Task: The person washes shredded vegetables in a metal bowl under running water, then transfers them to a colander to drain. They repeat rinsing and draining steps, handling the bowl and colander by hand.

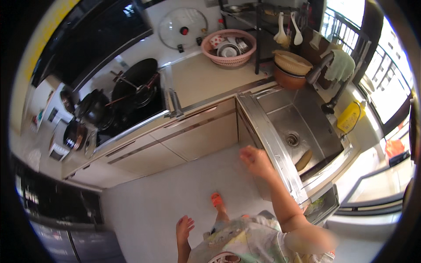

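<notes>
My right hand [258, 162] hangs over the floor beside the edge of the stainless steel sink [281, 116]. Its fingers are loosely curled, somewhat blurred, and I see nothing in them. Lower and further left, my left hand [185, 227] is held over the grey floor with its fingers apart and nothing in it. One long brownish-green vegetable [303, 160] lies in the basin near the drain [292, 139]. At the back of the sink, a beige basket [292, 62] rests on a brown basin [287, 79].
A pink plastic basket [230, 61] with metal bowls stands on the counter [197, 79]. Left of it, a wok [141, 72] and a black pot [93, 107] are on the stove. A green cloth [340, 65] drapes over the faucet. A bin [320, 203] hangs by the cabinet's end.
</notes>
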### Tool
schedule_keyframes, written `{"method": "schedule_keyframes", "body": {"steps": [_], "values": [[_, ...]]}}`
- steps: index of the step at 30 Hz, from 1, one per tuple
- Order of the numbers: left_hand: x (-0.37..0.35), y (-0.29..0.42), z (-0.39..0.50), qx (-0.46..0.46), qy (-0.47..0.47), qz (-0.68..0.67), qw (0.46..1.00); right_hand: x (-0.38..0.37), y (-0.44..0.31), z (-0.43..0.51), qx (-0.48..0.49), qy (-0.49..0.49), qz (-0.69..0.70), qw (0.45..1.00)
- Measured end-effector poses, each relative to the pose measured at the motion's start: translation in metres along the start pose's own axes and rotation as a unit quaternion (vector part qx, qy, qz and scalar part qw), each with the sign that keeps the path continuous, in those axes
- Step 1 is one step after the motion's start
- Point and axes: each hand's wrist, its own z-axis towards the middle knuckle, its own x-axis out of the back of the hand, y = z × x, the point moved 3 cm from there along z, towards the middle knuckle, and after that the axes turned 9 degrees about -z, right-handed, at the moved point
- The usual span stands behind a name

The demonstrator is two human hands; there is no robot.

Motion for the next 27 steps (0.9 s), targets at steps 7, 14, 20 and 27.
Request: {"method": "schedule_keyframes", "body": {"steps": [7,14,20,27], "values": [[-0.117,0.159,0.170,-0.028,-0.143,0.153,0.978,0.032,0.044,0.080,-0.155,0.192,0.075,0.966],[-0.357,0.280,0.193,-0.065,-0.345,0.219,0.910,0.105,0.142,0.167,-0.214,0.353,0.202,0.888],[-0.568,0.301,0.165,-0.070,-0.480,0.293,0.824,0.190,0.271,0.239,-0.286,0.517,0.256,0.765],[-0.798,0.277,0.164,-0.149,-0.591,0.326,0.723,0.241,0.338,0.285,-0.296,0.548,0.376,0.686]]}}
